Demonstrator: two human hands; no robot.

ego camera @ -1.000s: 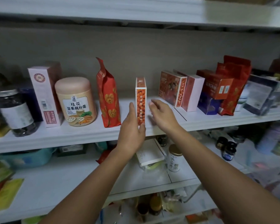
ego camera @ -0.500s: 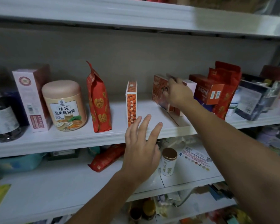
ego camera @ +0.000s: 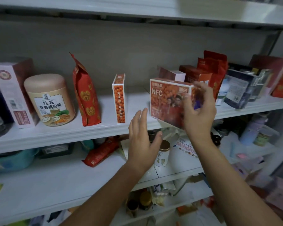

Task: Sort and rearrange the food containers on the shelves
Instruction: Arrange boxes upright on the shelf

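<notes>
My right hand (ego camera: pixel 198 110) grips an orange NFC box (ego camera: pixel 166 98) by its right end and holds it off the middle shelf (ego camera: pixel 72 132), in front of the shelf's edge. Just left of and below the box, my left hand (ego camera: pixel 143 141) hovers with straight fingers and holds nothing. A narrow orange box (ego camera: pixel 119 98) stands upright on the shelf to the left. Further left stand a red pouch (ego camera: pixel 85 93), a round beige tub (ego camera: pixel 49 101) and a tall pink box (ego camera: pixel 11 93).
More red and pink boxes (ego camera: pixel 198 75) and dark packets (ego camera: pixel 242 90) crowd the shelf's right end. On the lower shelf (ego camera: pixel 55 181) lie a red packet (ego camera: pixel 103 152) and a small white tin with a gold lid (ego camera: pixel 162 154). Another shelf runs overhead.
My right hand has pulled the NFC box out of the row at the right and brought it forward and left. My left hand has stayed low by the shelf edge.
</notes>
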